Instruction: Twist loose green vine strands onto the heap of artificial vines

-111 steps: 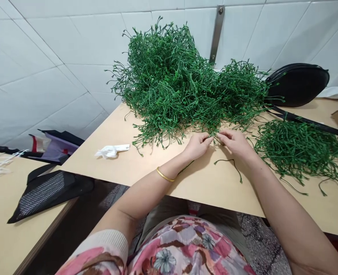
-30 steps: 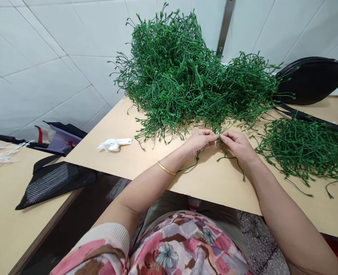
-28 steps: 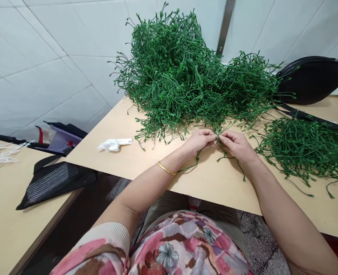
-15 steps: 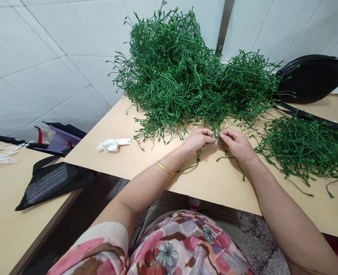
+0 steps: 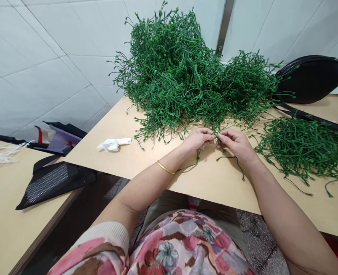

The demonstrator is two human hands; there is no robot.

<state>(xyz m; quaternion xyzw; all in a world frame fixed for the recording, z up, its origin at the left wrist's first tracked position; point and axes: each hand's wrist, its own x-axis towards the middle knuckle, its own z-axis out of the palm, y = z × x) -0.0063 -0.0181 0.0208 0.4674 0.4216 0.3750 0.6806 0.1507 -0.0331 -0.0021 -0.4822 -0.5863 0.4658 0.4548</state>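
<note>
My left hand (image 5: 199, 139) and my right hand (image 5: 235, 144) meet in front of the large heap, each with thumb and forefinger pinched together. Between the fingertips they hold a thin green plastic stem, most of it covered by the fingers. One green strand (image 5: 192, 165) trails below my left hand onto the table, and another strand (image 5: 240, 170) hangs below my right. Behind them rises a tall tangled heap of green plastic stems (image 5: 171, 72) with small budded tips. To the right of my right hand lies a lower pile of the same stems (image 5: 303, 149).
A crumpled white tissue (image 5: 111, 144) lies left on the table (image 5: 146, 164). A black bag (image 5: 312, 78) with a strap sits at the back right. On another table at left are a black mesh pouch (image 5: 48, 181) and white strands (image 5: 2, 153). The tiled wall (image 5: 57, 30) stands behind.
Both hands keep pinching at nearly the same spot; the fingertips of my right hand have shifted very slightly left, closer to my left fingertips. The heaps look the same.
</note>
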